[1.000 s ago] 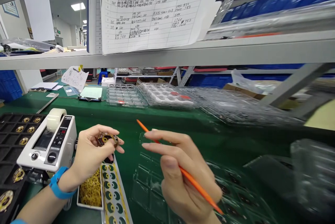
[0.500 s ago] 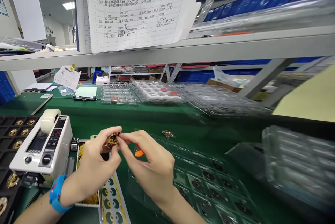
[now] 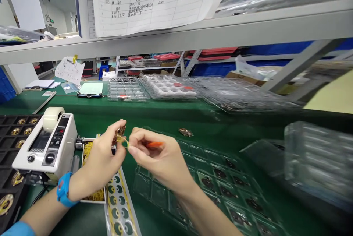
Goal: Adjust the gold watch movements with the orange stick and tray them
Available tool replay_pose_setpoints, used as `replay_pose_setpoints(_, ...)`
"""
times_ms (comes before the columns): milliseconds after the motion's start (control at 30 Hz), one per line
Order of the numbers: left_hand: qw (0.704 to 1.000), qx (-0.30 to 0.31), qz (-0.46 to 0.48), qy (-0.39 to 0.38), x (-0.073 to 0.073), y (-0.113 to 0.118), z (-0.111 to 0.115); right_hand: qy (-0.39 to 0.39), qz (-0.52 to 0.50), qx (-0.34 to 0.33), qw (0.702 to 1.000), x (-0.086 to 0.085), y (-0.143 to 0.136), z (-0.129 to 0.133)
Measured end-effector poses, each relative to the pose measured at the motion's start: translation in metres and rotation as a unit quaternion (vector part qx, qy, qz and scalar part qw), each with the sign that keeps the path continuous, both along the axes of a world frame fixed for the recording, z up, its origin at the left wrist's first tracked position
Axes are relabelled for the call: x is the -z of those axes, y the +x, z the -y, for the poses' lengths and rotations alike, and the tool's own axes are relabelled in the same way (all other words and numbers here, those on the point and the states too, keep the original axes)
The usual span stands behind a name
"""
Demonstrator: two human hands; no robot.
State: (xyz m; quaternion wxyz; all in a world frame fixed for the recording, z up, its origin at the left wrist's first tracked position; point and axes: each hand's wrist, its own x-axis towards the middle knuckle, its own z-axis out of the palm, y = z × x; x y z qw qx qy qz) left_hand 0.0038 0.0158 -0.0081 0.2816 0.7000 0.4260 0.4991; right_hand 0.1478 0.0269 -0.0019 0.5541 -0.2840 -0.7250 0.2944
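Note:
My left hand (image 3: 103, 151) is closed, pinching a small gold, openwork round part (image 3: 119, 133) upright between thumb and fingers. Close on its right, my right hand (image 3: 161, 157) is closed with a slim orange stick-like tool (image 3: 154, 144) lying across its fingers; the tool's tip is hidden. A thin yellow curved piece (image 3: 125, 140) spans the gap from the gold part to my right fingertips. Below my hands lies a sheet of yellow-edged ring-shaped stickers (image 3: 118, 206). Beside it, a white box (image 3: 106, 196) holds many small yellow pieces.
A white tape dispenser (image 3: 61, 142) stands left, next to a black compartment tray (image 3: 8, 157) with gold parts. A clear blister tray (image 3: 202, 162) with dark parts lies right. Another round part (image 3: 185, 132) rests behind it. Stacked clear trays (image 3: 317, 162) stand far right, under a shelf beam (image 3: 176, 33).
My right hand has drawn slightly away from the gold part, and the thin yellow curved piece now shows between the hands. The orange tool lies more level. The camera view has tilted down.

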Motion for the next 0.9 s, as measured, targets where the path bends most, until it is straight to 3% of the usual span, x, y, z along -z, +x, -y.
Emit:
replay_pose_setpoints(67,0.999,-0.023,0.023,-0.007,0.0,-0.005,-0.005,-0.031,-0.043,-0.046,0.998,-0.001,0.005,-0.003)
replay_pose_setpoints(167,0.992,-0.069,0.102,0.001,-0.008,-0.016,-0.009,-0.032,-0.053,-0.052,0.997,0.006,0.006,-0.01)
replay_pose_setpoints(300,0.971,-0.102,0.207,0.063,-0.026,-0.029,-0.002,-0.058,0.176,-0.035,0.982,0.037,-0.022,-0.019)
replay_pose_setpoints(400,0.969,-0.083,0.228,0.056,-0.035,-0.032,0.006,-0.069,0.276,-0.034,0.958,0.064,-0.054,-0.022)
replay_pose_setpoints(467,0.973,-0.054,0.222,0.026,-0.037,-0.034,0.008,-0.069,0.324,-0.017,0.943,0.073,-0.065,-0.024)
replay_pose_setpoints(533,0.976,-0.036,0.215,0.003,-0.038,-0.036,0.009,-0.071,0.357,0.013,0.931,0.07,-0.059,-0.029)
replay_pose_setpoints(633,0.975,-0.027,0.22,-0.007,-0.04,-0.039,0.01,-0.091,0.387,0.106,0.912,0.05,-0.012,-0.039)
replay_pose_setpoints(733,0.972,-0.023,0.235,-0.012,-0.043,-0.042,0.013,-0.147,0.426,0.245,0.858,0.036,0.064,-0.049)
replay_pose_setpoints(800,0.97,-0.013,0.24,-0.022,-0.044,-0.042,0.015,-0.204,0.467,0.306,0.804,0.039,0.115,-0.05)
replay_pose_setpoints(900,0.971,0.003,0.235,-0.042,-0.041,-0.039,0.015,-0.29,0.523,0.346,0.722,0.063,0.173,-0.044)
